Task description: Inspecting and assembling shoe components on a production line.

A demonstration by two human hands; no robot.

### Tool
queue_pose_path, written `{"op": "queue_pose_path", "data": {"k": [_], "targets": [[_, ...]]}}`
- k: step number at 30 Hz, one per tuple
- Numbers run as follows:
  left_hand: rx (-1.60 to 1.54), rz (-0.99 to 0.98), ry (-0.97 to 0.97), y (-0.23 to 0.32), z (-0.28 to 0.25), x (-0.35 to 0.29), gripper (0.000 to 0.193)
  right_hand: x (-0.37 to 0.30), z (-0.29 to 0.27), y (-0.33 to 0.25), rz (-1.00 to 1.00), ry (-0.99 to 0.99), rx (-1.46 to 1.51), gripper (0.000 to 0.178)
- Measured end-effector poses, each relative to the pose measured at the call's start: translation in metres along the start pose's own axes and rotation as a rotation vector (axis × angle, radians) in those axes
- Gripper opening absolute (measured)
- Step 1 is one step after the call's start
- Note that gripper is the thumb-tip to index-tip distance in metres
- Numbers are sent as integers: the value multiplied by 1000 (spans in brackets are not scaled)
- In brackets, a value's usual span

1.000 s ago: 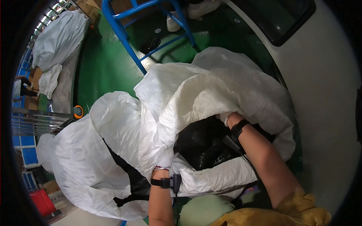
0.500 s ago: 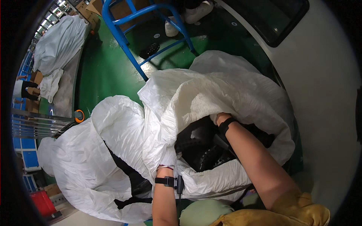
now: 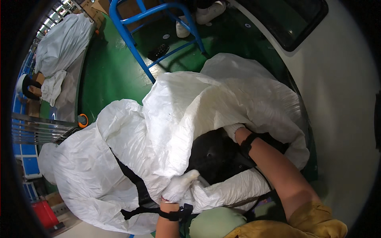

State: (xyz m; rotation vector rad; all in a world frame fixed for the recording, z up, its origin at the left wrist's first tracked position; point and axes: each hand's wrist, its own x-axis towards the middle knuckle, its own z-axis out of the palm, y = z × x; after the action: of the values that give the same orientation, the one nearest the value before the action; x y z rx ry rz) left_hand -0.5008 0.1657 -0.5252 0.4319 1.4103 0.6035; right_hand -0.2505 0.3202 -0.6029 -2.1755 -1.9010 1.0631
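Observation:
A large white woven sack (image 3: 170, 119) lies with its mouth spread toward me, and black molded parts (image 3: 214, 154) show inside it. My left hand (image 3: 178, 188), in a white glove, is at the near left edge of the mouth, touching the sack; its fingers are blurred. My right hand (image 3: 233, 130), also gloved, reaches into the mouth under the far fold of the fabric, and its fingers are hidden. Both wrists carry black straps. Left of this, a second white sack (image 3: 83, 170) stands open, with black pieces (image 3: 137, 184) showing in its gap.
A blue tubular frame (image 3: 137, 51) stands on the green floor (image 3: 101, 75) beyond the sacks. A light machine panel (image 3: 333, 119) curves along the right. At far left are a metal rack (image 3: 43, 129) with an orange caster (image 3: 82, 120), a covered pile (image 3: 61, 43) and a red box (image 3: 44, 212).
My left hand has come out from under the sack fabric and now shows at the mouth's edge. The far fold hangs lower over the opening. My right hand has shifted slightly toward me.

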Motion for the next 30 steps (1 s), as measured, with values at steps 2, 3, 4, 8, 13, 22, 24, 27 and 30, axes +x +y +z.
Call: {"op": "queue_pose_path", "data": {"k": [2,3,4,8,13,22,24,27,30], "targets": [[96,-159,79,22,20,-5,29,-1,4,5,5,-12,-3,58],[132,-99,161,38,35,-11,28,-2,7,8,8,-18,-5,58],[136,-98,158,42,39,-10,28,-2,5,9,10,-16,-5,58],[146,-103,175,33,35,2,29,-2,6,7,-2,-23,2,58],[-116,-74,220,20,27,12,21,-6,8,10,-3,-36,-2,58],[-39,-64,309,46,22,-37,30,-10,-5,6,-29,-37,-11,57],[144,105,333,35,11,-28,37,-11,-6,-1,-43,-35,-3,57],[-135,9,170,48,-7,-22,53,-11,-8,-4,-53,-33,0,57],[-427,110,137,56,11,-26,48,-12,-4,1,-46,-42,-4,57]]}}
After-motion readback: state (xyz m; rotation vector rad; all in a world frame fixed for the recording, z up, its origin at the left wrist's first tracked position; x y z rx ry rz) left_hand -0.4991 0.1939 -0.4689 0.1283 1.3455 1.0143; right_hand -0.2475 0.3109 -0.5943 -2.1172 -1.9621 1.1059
